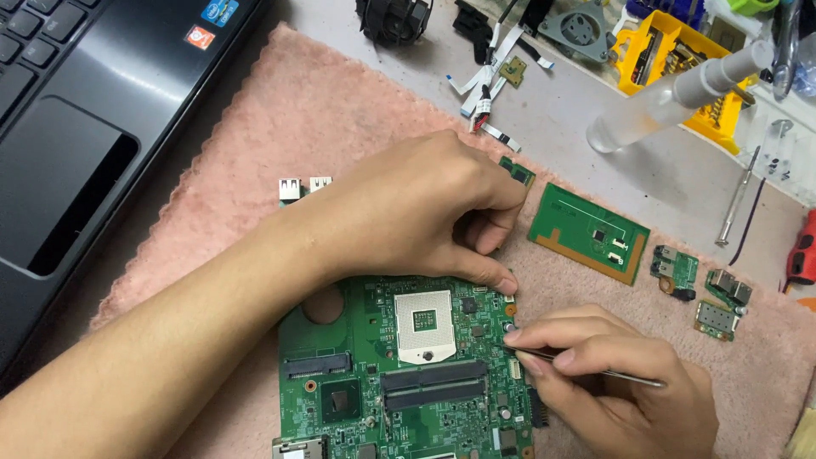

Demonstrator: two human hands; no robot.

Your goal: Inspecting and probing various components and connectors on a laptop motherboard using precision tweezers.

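A yellow tray at the back of the worktop holds small screwdriver bits. A green circuit board lies flat on a fuzzy pink towel. The left hand is curled, pressing the board's top edge. The right hand pinches thin metal tweezers at the board's right edge. Small green boards lie to the right, and a black laptop sits at the left.

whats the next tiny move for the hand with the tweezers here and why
Probably ease the tweezers tip a touch left onto the small part at the motherboard edge: the right hand has it almost there, and the left hand braces the board.
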